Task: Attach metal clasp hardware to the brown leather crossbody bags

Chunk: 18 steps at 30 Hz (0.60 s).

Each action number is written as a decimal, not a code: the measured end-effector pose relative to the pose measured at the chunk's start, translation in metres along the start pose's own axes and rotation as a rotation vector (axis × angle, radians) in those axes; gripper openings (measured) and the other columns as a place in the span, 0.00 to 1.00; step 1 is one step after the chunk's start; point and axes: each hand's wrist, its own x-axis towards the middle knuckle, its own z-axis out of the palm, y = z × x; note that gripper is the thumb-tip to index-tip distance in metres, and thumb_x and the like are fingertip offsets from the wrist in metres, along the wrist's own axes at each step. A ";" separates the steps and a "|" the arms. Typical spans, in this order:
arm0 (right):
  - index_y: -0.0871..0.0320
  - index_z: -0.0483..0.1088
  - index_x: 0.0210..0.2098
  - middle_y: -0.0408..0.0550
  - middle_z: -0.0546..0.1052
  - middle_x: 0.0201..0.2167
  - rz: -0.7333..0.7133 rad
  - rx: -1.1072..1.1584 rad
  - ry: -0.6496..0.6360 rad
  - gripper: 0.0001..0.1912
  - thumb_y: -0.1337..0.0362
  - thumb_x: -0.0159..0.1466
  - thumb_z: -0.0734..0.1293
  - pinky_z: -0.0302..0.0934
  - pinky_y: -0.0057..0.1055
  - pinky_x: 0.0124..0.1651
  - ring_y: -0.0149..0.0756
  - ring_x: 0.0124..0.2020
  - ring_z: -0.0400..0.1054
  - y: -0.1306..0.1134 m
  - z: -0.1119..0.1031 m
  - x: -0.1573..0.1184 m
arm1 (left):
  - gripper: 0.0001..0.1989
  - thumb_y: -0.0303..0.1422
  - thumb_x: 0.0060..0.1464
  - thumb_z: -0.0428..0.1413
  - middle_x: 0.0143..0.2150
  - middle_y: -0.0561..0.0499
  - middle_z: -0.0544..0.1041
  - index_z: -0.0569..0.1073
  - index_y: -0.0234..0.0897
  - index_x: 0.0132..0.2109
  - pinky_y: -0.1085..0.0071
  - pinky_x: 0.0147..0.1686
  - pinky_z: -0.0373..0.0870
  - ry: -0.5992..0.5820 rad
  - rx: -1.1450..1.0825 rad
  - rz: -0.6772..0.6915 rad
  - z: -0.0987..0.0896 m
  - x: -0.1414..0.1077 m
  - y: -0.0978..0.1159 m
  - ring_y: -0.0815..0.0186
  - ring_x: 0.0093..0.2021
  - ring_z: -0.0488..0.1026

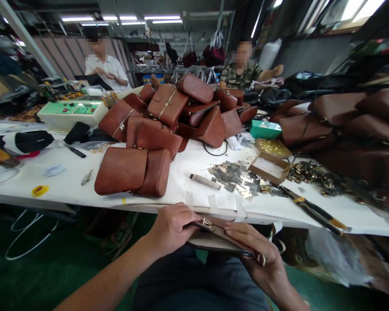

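Observation:
Over my lap, at the front edge of the table, I hold a brown leather bag on its side. A gold-coloured metal clasp shows on its upper edge. My left hand pinches the bag's edge just left of that clasp. My right hand is closed around the bag's right end, fingers lying along its top and a metal ring by the fingertips. Much of the bag's underside is hidden by my hands. Straight ahead, a finished-looking brown bag lies on the white table.
Brown bags are heaped behind, with more bags at right. Flat metal plates, a cardboard box, pliers, a wrapped stick-like tool and a yellow tape roll lie about. Two people sit across the table.

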 end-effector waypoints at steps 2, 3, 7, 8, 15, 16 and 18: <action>0.50 0.78 0.58 0.57 0.83 0.51 -0.085 -0.091 0.021 0.19 0.53 0.73 0.65 0.74 0.47 0.54 0.52 0.54 0.78 -0.019 -0.010 -0.006 | 0.13 0.20 0.55 0.58 0.38 0.48 0.84 0.81 0.38 0.44 0.66 0.41 0.76 0.052 0.030 0.143 -0.008 0.002 0.014 0.62 0.39 0.79; 0.50 0.78 0.59 0.57 0.83 0.51 -0.123 -0.133 0.039 0.20 0.53 0.73 0.63 0.74 0.48 0.54 0.52 0.54 0.78 -0.027 -0.015 -0.008 | 0.15 0.18 0.54 0.58 0.40 0.48 0.84 0.80 0.38 0.46 0.64 0.44 0.77 0.084 0.049 0.183 -0.012 0.003 0.021 0.62 0.42 0.79; 0.50 0.77 0.59 0.56 0.84 0.50 -0.221 -0.297 0.128 0.19 0.56 0.74 0.63 0.73 0.49 0.56 0.52 0.55 0.78 -0.043 -0.033 -0.015 | 0.17 0.21 0.58 0.60 0.49 0.46 0.83 0.78 0.40 0.52 0.57 0.55 0.77 0.270 0.159 0.185 -0.026 0.007 0.038 0.58 0.53 0.77; 0.50 0.78 0.59 0.55 0.84 0.50 -0.222 -0.318 0.156 0.18 0.56 0.74 0.64 0.72 0.49 0.56 0.52 0.55 0.78 -0.043 -0.036 -0.017 | 0.17 0.23 0.59 0.61 0.52 0.45 0.81 0.77 0.41 0.54 0.55 0.57 0.76 0.306 0.181 0.161 -0.028 0.007 0.039 0.57 0.55 0.76; 0.54 0.82 0.49 0.54 0.85 0.43 0.430 0.197 0.440 0.19 0.49 0.66 0.72 0.76 0.43 0.49 0.53 0.45 0.81 -0.030 -0.031 -0.034 | 0.20 0.42 0.62 0.60 0.60 0.46 0.77 0.75 0.45 0.59 0.61 0.56 0.79 0.337 0.118 -0.129 0.001 -0.011 -0.007 0.57 0.53 0.80; 0.55 0.82 0.49 0.53 0.86 0.41 0.564 0.362 0.481 0.20 0.48 0.66 0.73 0.76 0.43 0.48 0.53 0.43 0.82 -0.026 -0.030 -0.035 | 0.20 0.45 0.61 0.60 0.58 0.47 0.79 0.76 0.46 0.57 0.63 0.51 0.81 0.341 0.076 -0.156 0.011 -0.012 -0.021 0.58 0.49 0.81; 0.56 0.80 0.51 0.52 0.86 0.40 0.709 0.651 0.541 0.23 0.48 0.64 0.74 0.75 0.46 0.49 0.53 0.43 0.82 -0.017 -0.031 -0.033 | 0.19 0.50 0.59 0.60 0.53 0.50 0.81 0.80 0.48 0.51 0.65 0.47 0.82 0.395 -0.022 -0.226 0.030 -0.011 -0.046 0.57 0.46 0.82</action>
